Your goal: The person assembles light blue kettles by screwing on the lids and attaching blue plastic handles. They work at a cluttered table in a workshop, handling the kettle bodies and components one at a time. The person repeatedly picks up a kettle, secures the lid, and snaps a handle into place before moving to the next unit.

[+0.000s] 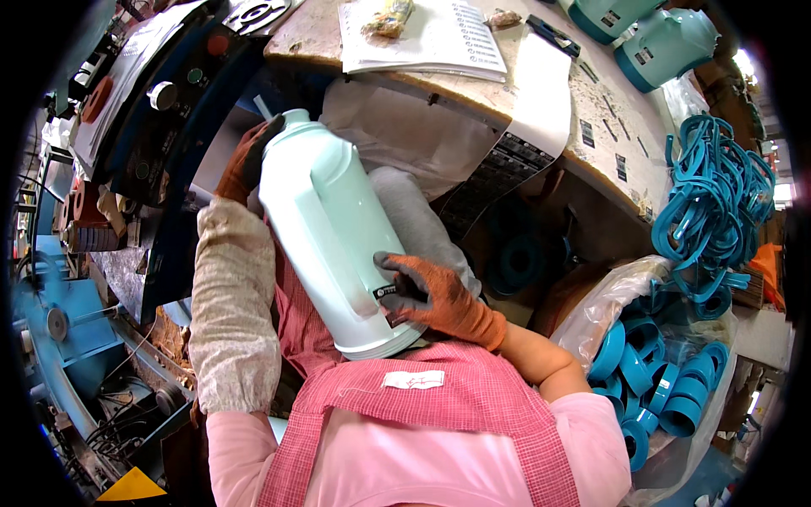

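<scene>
A pale mint-green plastic jug body (325, 228), with a moulded handle along its side, lies tilted across my lap. Its narrow neck points away and its wide ringed base toward my apron. My left hand (249, 160), in an orange and dark glove, closes around the jug near the neck; some of its fingers are hidden behind it. At the lower end of the handle, my gloved right hand (448, 300) has its fingertips curled against the jug. Between them sits a small black label (384, 291) with light print, against the jug's surface.
A worktable (608, 127) ahead carries paper sheets (422, 42), a hanging strip of black labels (498, 173) and teal jugs (667, 51). Teal straps (710, 203) hang at right above a plastic bag of teal rings (650, 372). Machinery (76, 313) stands at left.
</scene>
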Demonstrator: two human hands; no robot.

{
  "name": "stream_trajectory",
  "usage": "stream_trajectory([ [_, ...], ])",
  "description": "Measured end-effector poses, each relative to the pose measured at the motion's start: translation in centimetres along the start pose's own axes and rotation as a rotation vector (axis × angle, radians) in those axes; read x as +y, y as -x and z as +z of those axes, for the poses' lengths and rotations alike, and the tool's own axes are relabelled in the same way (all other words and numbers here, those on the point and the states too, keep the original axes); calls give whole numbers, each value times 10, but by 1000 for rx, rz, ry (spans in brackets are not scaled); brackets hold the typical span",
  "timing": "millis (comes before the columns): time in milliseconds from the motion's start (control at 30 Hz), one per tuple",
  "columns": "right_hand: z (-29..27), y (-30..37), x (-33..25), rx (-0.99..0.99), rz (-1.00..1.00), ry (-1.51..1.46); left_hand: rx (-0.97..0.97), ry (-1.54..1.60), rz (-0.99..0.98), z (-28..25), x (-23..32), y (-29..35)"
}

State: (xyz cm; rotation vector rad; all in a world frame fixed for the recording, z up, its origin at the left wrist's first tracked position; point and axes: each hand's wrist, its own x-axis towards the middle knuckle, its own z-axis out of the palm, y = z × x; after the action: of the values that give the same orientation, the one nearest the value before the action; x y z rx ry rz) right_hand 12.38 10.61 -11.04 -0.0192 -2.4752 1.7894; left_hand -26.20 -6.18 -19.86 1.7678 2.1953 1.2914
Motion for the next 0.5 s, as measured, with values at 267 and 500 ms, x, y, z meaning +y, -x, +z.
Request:
stream_trajectory([
  [267,-66,-6,73,152,-120,478,368,-101,-295,-140,270,20],
  [500,-88,-141,202,302,15,445,-126,-726,43,-140,383,6],
])
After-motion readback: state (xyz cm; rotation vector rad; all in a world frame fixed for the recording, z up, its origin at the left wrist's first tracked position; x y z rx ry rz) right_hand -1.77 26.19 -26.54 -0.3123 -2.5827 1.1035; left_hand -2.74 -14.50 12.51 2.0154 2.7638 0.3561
